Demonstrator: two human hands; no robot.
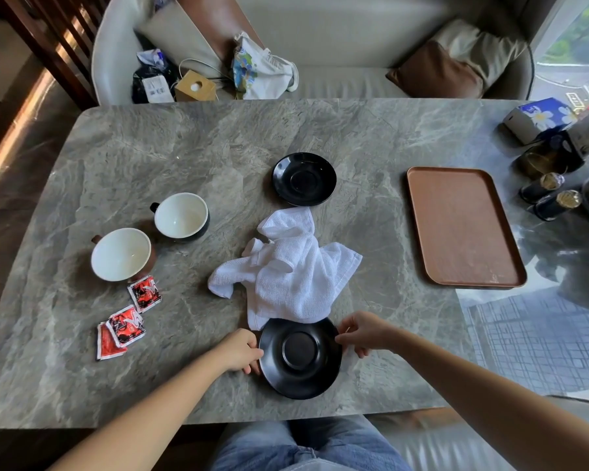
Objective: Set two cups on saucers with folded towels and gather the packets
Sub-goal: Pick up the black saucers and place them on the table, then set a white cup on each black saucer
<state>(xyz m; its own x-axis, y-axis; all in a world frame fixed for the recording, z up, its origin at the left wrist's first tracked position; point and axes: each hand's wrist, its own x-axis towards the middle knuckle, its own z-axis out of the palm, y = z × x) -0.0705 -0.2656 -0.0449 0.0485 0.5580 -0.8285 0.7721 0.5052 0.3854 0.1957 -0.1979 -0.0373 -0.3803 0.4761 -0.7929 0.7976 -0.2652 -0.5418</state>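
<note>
A black saucer lies near the table's front edge. My left hand grips its left rim and my right hand grips its right rim. Crumpled white towels lie just behind it, one corner touching the saucer's far rim. A second black saucer sits farther back. Two cups stand at the left: a brown one and a black one, both white inside. Three red packets lie loose in front of the brown cup.
The grey marble table carries a brown tray at the right. Dark bottles and a blue tissue box crowd the far right corner. A sofa with bags and cushions stands behind the table.
</note>
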